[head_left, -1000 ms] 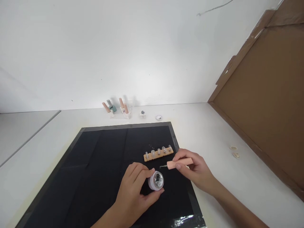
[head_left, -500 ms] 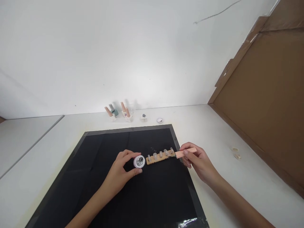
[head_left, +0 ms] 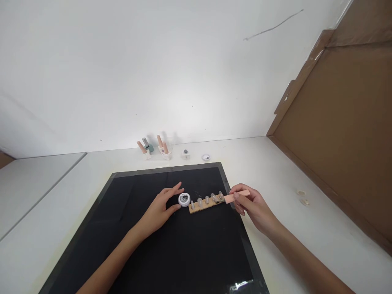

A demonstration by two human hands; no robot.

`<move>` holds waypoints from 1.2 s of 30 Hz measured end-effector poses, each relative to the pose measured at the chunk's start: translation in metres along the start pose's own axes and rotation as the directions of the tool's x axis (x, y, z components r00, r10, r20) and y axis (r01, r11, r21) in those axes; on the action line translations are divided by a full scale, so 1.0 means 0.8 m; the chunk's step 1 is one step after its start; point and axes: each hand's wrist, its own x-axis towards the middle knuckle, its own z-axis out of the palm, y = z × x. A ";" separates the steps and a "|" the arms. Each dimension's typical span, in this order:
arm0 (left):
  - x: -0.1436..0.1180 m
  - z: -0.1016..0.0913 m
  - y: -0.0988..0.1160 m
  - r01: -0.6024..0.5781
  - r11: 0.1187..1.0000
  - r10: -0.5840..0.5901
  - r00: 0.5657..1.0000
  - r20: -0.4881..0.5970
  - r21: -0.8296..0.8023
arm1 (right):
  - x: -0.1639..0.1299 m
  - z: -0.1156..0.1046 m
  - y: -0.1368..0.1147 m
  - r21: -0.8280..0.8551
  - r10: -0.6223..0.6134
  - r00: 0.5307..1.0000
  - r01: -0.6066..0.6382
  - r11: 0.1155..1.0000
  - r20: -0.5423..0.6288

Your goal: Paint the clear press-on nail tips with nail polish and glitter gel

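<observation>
My left hand [head_left: 161, 205] rests on the black mat [head_left: 128, 241], fingers spread, thumb and fingertips against a small round jar [head_left: 184, 199] of glittery bits. Right of the jar lies a wooden strip [head_left: 206, 204] carrying several clear nail tips on pegs. My right hand [head_left: 251, 204] pinches a pink-handled tool [head_left: 235, 197] whose tip reaches the rightmost nail tip on the strip.
Several nail polish bottles [head_left: 154, 148], a tiny pot [head_left: 185, 153] and a small dish [head_left: 206, 157] stand at the back near the white wall. A brown cardboard panel [head_left: 343, 134] leans on the right. Two small round bits [head_left: 303, 197] lie on the white table [head_left: 275, 171].
The left hand carried the jar forward to the strip's left end, set it down and opened its fingers. The right hand brought the tool from beside the jar to the rightmost nail tip.
</observation>
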 end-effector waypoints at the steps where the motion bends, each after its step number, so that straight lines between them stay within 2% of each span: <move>1: -0.001 -0.002 0.002 -0.007 1.000 0.007 1.000 0.000 0.002 | 0.000 0.000 0.000 -0.002 0.000 1.000 0.000 1.000 0.005; 9: 0.003 0.009 0.018 0.002 0.999 0.000 0.999 -0.046 0.051 | -0.003 -0.001 -0.002 0.000 -0.015 1.000 0.015 1.000 0.021; 15: 0.012 0.004 0.013 -0.026 0.999 0.027 0.999 -0.020 0.046 | -0.003 0.000 -0.003 0.005 -0.024 0.999 0.023 1.000 0.028; 18: 0.003 0.009 0.016 0.049 0.995 -0.038 0.993 -0.115 0.089 | -0.003 0.001 -0.005 0.010 -0.027 0.999 0.027 1.000 0.022; 20: -0.008 0.018 0.025 0.138 0.982 -0.112 0.974 -0.199 0.125 | -0.003 0.001 -0.007 0.013 -0.029 0.999 0.029 0.999 0.013; 22: -0.022 0.029 0.040 0.202 0.966 -0.163 0.959 -0.230 0.160 | -0.003 0.001 -0.008 0.015 -0.031 0.999 0.031 0.999 0.005; 27: -0.040 0.049 0.072 0.279 0.925 -0.237 0.954 -0.184 0.256 | -0.002 -0.001 -0.009 0.014 -0.040 0.999 0.040 0.999 -0.002; 36: -0.029 0.053 0.084 0.331 0.877 -0.298 0.943 -0.146 0.350 | -0.004 -0.001 -0.010 0.009 -0.048 0.999 0.048 0.999 0.008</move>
